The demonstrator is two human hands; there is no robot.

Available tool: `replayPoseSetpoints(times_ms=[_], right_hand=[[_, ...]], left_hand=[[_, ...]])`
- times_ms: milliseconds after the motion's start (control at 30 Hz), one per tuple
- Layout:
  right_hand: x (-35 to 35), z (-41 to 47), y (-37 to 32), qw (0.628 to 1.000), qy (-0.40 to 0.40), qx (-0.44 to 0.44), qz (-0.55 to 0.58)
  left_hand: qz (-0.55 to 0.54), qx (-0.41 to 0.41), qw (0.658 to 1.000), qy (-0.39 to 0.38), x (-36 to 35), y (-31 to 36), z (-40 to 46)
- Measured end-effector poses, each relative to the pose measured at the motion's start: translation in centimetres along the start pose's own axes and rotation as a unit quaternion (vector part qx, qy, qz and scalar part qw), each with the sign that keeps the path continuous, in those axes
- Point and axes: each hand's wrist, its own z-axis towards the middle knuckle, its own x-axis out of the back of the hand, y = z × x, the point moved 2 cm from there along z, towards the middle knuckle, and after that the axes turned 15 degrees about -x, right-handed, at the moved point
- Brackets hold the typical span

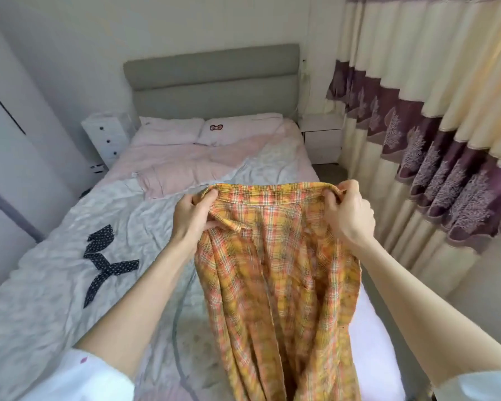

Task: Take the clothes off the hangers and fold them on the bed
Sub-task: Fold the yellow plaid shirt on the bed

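A yellow and orange plaid shirt point(275, 273) hangs in front of me above the bed point(70, 256). My left hand point(195, 215) pinches its left shoulder near the collar. My right hand point(347, 209) grips the right end of the top edge. The cloth drops down between my forearms toward the bed's near edge. No hanger is visible in the shirt. A dark polka-dot strip of fabric point(106, 261) lies spread on the grey-white cover to the left.
Two pink pillows point(209, 130) and a pink quilt point(185, 166) lie by the grey headboard point(214, 79). White nightstands point(321, 137) flank the bed. Cream and purple curtains point(434, 125) hang on the right. A wardrobe wall stands on the left.
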Motion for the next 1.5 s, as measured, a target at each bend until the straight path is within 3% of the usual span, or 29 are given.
replayPoseSetpoints(times_ms=[200, 500, 667, 800, 933, 1133, 1267, 1500], right_hand=[[-5.2, 10.2, -5.2, 0.975, -0.112, -0.087, 0.173], [-14.1, 19.5, -11.7, 0.936, -0.144, -0.127, 0.296], [-22.6, 23.0, -12.3, 0.933, -0.168, -0.156, 0.278], [-32.0, 24.6, -10.0, 0.897, -0.29, -0.221, 0.251], [-38.2, 24.0, -4.1, 0.859, -0.373, -0.278, 0.215], [-42.3, 20.2, 7.3, 0.903, -0.307, -0.3, 0.025], [-42.6, 16.6, 13.0, 0.912, -0.284, -0.286, -0.075], [-42.1, 10.8, 19.0, 0.892, -0.304, -0.317, -0.112]], left_hand=[[0.008, -0.011, 1.0, 0.025, -3.1, -0.5, 10.1], [-0.004, -0.015, 1.0, 0.017, -7.0, -4.0, 24.1], [-0.01, 0.031, 0.993, -0.113, -8.9, -10.8, 29.8], [0.09, 0.12, 0.967, -0.207, -9.4, -20.8, 33.1], [0.151, 0.161, 0.954, -0.202, -9.0, -30.2, 32.4], [0.255, 0.211, 0.91, -0.249, -7.9, -40.4, 26.0], [0.281, 0.223, 0.902, -0.24, -7.4, -43.2, 20.0], [0.33, 0.188, 0.889, -0.258, -6.3, -44.8, 12.6]])
